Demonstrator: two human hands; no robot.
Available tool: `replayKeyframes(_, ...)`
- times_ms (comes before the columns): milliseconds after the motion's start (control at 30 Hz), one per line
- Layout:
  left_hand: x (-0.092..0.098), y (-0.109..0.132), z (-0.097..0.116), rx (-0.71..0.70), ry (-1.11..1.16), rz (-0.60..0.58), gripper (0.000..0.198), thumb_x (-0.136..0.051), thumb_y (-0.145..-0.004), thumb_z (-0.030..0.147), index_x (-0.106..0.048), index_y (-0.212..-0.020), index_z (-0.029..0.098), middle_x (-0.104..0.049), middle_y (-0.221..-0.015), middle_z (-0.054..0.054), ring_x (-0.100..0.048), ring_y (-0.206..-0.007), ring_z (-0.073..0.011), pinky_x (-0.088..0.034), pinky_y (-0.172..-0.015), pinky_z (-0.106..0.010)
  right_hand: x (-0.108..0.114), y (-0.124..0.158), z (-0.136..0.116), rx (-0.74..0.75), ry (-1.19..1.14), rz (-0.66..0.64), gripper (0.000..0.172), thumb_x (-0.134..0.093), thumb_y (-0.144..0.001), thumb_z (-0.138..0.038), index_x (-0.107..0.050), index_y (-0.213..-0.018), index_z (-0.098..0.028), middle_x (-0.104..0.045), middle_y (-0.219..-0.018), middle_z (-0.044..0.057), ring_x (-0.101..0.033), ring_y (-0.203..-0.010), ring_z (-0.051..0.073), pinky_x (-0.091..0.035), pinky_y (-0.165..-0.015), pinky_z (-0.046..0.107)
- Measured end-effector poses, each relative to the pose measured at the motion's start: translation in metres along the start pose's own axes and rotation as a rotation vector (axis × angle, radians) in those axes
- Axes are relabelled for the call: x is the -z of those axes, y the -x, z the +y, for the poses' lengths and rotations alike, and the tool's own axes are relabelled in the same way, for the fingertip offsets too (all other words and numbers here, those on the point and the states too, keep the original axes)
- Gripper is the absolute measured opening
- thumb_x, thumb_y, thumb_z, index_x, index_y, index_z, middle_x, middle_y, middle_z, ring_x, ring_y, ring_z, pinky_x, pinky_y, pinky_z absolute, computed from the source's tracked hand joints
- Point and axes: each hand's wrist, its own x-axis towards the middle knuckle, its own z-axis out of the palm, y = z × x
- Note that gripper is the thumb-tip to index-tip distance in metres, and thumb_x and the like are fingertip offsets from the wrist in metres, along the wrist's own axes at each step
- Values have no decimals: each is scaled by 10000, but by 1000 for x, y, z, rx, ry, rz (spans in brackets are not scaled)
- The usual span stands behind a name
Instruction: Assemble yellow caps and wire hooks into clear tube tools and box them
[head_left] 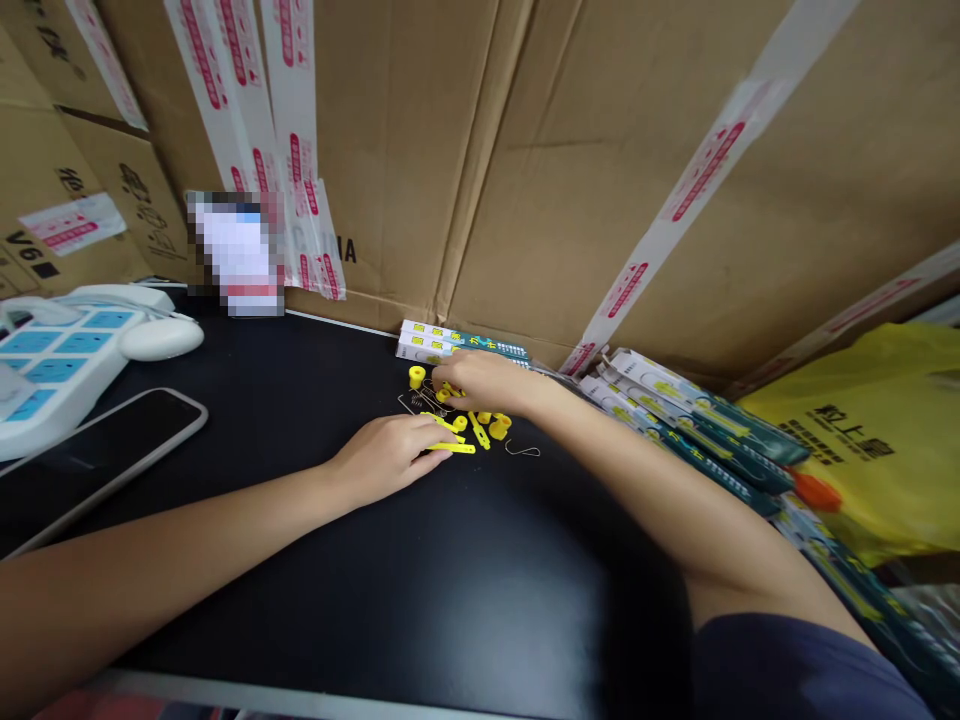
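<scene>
My left hand (386, 455) rests low over the black tabletop, thumb and fingers closed on a flat yellow plastic strip (459, 448) that sticks out to the right. Farther back, my right hand (480, 380) reaches down into a small pile, its fingers bent together among yellow parts; whatever they pinch is hidden. Around both hands lie a yellow flanged cap (417, 376), another yellow cap (499, 427), a flat yellow piece with a hole (478, 432) and several thin metal springs (417, 398). A bent wire hook (523, 450) lies at the pile's right.
Behind the pile, printed narrow boxes (424, 340) lie against a cardboard wall (600, 130). More such boxes (675, 400) are stacked at right, beside a yellow bag (862, 430). A phone (97, 455) and a white power strip (82, 350) occupy the left.
</scene>
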Motion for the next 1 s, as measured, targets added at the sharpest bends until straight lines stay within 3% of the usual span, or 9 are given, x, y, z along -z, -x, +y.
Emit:
replayKeyframes(133,0,-1,-1,38,-8,11,197,-517,-933,251,-682,-1018,185,-731,-1047,-37,-687,-954,-183,-529,-855,-317,-2,9,4,-35,-152,178,139,-592,-739,-108,-576,-868,-155,-643,-863,68,-570,-772,177,-377,-644,270)
replayKeyframes(233,0,-2,-1,83,-9,14,207,-517,-934,258,-673,-1041,175,-733,-1046,-44,-689,-955,-199,-529,-847,-337,-6,28,-2,-67,-484,311,168,-582,-720,-114,-481,-832,-189,-522,-700,-28,-488,-619,121,-367,-572,244)
replayKeyframes(300,0,-1,-1,80,2,20,208,-516,-934,260,-672,-1044,177,-733,-1038,-41,-691,-944,-197,-528,-829,-327,-12,45,-13,-109,-715,376,160,-558,-738,-116,-443,-808,-203,-477,-693,-43,-467,-608,109,-376,-556,235)
replayKeyframes(500,4,1,4,-1,23,55,189,-507,-936,254,-673,-1002,190,-740,-997,-13,-699,-892,-163,-509,-764,-251,-42,85,-53,-242,-1133,487,143,-580,-834,-202,-438,-842,-212,-474,-743,-40,-466,-624,92,-398,-542,221)
replayKeyframes(667,4,2,6,-46,-23,63,191,-503,-940,251,-677,-1009,214,-750,-998,20,-709,-857,-136,-494,-735,-214,-61,89,-67,-332,-1496,531,280,-624,-842,-387,-396,-811,-228,-547,-777,-25,-515,-551,89,-375,-379,182)
replayKeyframes(800,3,3,8,-59,-36,73,200,-499,-947,276,-676,-1024,226,-751,-987,22,-710,-823,-121,-484,-696,-194,-68,84,-71,-277,-1541,529,341,-672,-806,-424,-408,-744,-217,-526,-762,-29,-499,-520,75,-378,-373,184)
replayKeyframes(1000,4,4,11,-92,-70,36,217,-474,-957,289,-675,-989,210,-735,-841,17,-692,-702,-111,-460,-606,-191,-72,86,-72,-260,-1309,573,355,-716,-784,-359,-409,-683,-213,-507,-719,-19,-465,-619,108,-416,-549,248)
